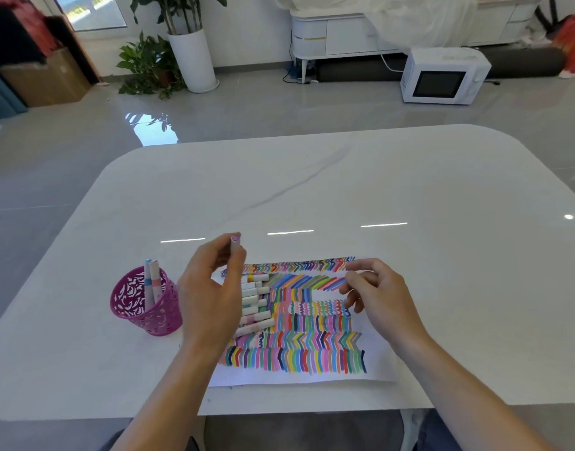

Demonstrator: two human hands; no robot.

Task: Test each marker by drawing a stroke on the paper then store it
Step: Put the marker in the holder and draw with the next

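Observation:
A white sheet of paper (377,359) covered with rows of coloured strokes lies on the table in front of me. Several white markers (257,301) lie side by side on its left part. My left hand (211,294) grips one marker (235,249) upright, its lilac cap end pointing up, just above that row. My right hand (377,294) hovers over the paper's right part with fingers loosely curled and nothing in it. A pink perforated pen cup (146,307) stands left of the paper with two markers (151,281) inside.
The white marble table (312,183) stretches far and right of the paper. Beyond it on the grey floor stand a white microwave (442,76), potted plants (169,56) and a cardboard box (48,76).

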